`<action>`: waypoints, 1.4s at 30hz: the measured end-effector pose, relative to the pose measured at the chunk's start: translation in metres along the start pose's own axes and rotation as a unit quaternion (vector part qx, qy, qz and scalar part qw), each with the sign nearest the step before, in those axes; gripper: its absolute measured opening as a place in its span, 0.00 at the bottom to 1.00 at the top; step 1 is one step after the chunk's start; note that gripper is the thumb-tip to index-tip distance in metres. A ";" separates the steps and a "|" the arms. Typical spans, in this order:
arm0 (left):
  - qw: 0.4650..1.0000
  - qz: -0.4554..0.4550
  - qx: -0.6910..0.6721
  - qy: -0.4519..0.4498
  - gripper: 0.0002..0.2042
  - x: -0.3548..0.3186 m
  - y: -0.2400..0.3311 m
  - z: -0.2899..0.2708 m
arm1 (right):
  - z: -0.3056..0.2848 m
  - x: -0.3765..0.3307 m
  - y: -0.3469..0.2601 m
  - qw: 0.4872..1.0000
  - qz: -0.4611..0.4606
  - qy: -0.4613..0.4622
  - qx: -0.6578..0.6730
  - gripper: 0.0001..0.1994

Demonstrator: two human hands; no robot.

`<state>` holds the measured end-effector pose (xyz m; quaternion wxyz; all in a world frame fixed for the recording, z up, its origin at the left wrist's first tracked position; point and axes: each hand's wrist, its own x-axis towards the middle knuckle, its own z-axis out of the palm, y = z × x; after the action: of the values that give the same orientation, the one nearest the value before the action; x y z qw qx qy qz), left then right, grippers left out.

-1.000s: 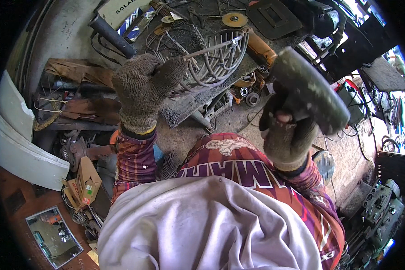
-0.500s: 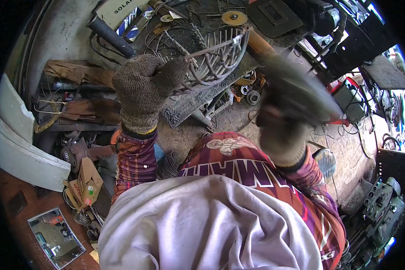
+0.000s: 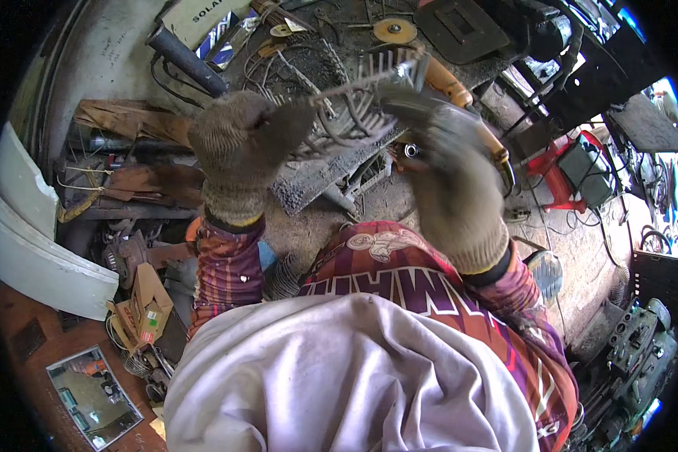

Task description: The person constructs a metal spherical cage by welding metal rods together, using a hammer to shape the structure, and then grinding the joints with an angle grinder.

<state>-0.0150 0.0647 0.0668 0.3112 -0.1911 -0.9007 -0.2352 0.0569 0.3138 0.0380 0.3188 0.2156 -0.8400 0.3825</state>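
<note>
My left hand [image 3: 237, 147], in a knitted work glove, is closed in a fist at the left end of a thin metal bar [image 3: 343, 89]. That bar runs across a curved grate of metal rods [image 3: 354, 117]; I cannot tell whether the two are joined. My right hand [image 3: 459, 196], gloved too, is closed on a dark hammer-like tool [image 3: 410, 104], smeared by motion. The tool's dark end is at the right side of the grate. Under the grate is a grimy metal bench [image 3: 297, 188], and its contact with the grate is partly hidden by my left glove.
An orange-brown curved piece [image 3: 448, 81] lies right of the grate. Behind are a round disc [image 3: 394, 31], a dark flat plate [image 3: 459, 29] and loose wires. A red-and-dark box-like machine [image 3: 580, 173] stands right. Wooden pieces [image 3: 147, 188] lie left.
My right hand and its tool have swung left and up, from the right side to the grate. More of the orange-brown piece shows. My left hand has stayed in place.
</note>
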 end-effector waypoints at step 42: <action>0.896 -0.237 -0.374 0.024 0.17 -0.012 -0.040 0.046 | 0.037 -0.021 0.137 0.823 0.386 0.082 0.408 0.20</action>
<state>-0.0472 0.0544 0.0150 0.1733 -0.0687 -0.7574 -0.6258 -0.0250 0.3715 -0.0643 0.0957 -0.0475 -0.5924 0.7985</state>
